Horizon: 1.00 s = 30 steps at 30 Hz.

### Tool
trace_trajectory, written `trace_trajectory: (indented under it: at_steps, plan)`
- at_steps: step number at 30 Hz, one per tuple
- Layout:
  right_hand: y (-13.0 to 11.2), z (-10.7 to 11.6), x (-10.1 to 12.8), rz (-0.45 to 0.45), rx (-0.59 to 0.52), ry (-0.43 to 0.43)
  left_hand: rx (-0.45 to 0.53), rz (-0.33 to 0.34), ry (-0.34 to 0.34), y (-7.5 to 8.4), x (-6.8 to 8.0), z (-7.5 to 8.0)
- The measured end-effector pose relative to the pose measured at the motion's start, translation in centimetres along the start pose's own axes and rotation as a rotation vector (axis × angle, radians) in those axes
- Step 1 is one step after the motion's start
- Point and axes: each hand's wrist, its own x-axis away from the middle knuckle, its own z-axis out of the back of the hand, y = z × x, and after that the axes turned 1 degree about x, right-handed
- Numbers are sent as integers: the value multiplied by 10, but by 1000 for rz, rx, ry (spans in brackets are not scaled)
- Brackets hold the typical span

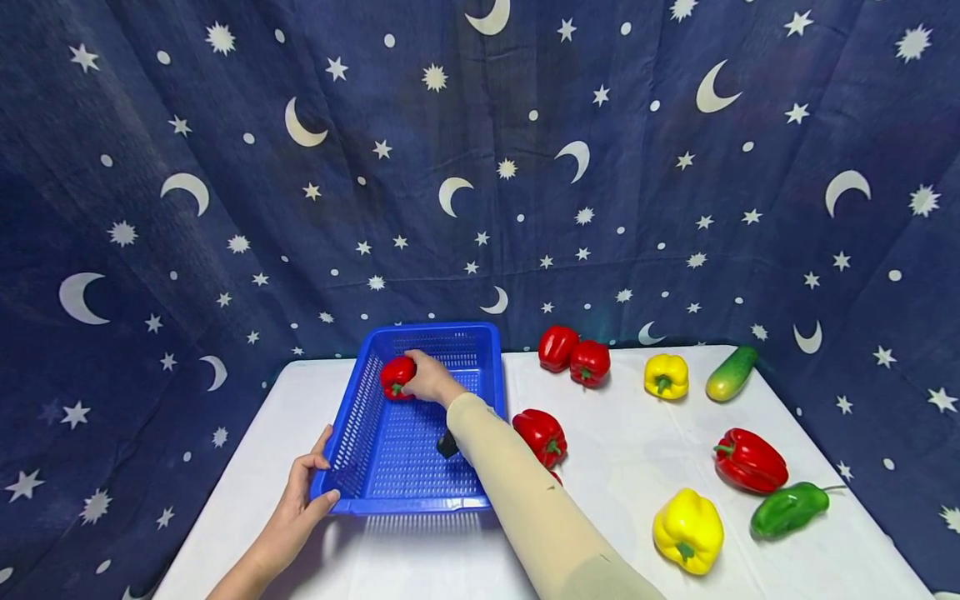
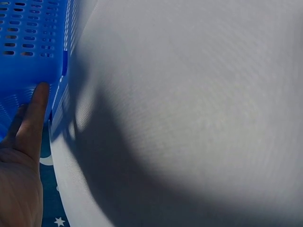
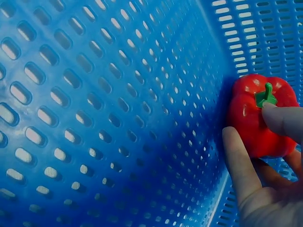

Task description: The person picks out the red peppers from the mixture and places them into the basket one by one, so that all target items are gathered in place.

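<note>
While the left hand (image 1: pixel 300 492) holds the near left corner of the blue basket (image 1: pixel 412 505), its thumb at the near rim and its fingers bent along the left side, the right hand (image 1: pixel 433 379) is inside with the held red pepper (image 1: pixel 395 379). That right hand is closed only as far as the pepper allows, thumb by the green stem (image 3: pixel 268 95), fingers about the side. The pepper is beside the basket's left wall, toward the far end; whether it touches the slotted floor, I cannot tell.

The basket is left of centre on the white table (image 1: pixel 615 450), reaching back to the far edge, below a starry curtain (image 1: pixel 375 208). A cream sleeve (image 1: pixel 540 508) crosses its right rim, and just right of that is a partly covered red pepper (image 1: pixel 542 435). Two red peppers (image 1: pixel 590 364) lie along the far edge, then a yellow pepper (image 1: pixel 666 373), then a cucumber (image 1: pixel 729 375) at the far right corner. Near the right edge are a large red pepper (image 1: pixel 752 462) and a green pepper (image 1: pixel 790 510); a larger yellow pepper (image 1: pixel 687 527) is closer to the viewer. Bare white cloth shows between these and the sleeve.
</note>
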Motion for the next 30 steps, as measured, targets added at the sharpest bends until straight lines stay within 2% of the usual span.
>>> trace_trajectory:
  at_steps: [7, 17, 24, 30]
  plan:
    - [-2, 1, 0, 5, 65, -4, -10, -20, 4, 1, -1, 0]
    - [0, 5, 4, -28, 39, -42, -2, 2, 5, 0, 0, -2]
    - [-7, 21, 8, -49, 71, -81, 9, -35, 3, -4, 1, -3]
    - [-20, 40, 15, 7, 154, -109, 8, -18, 15, -5, 1, -1]
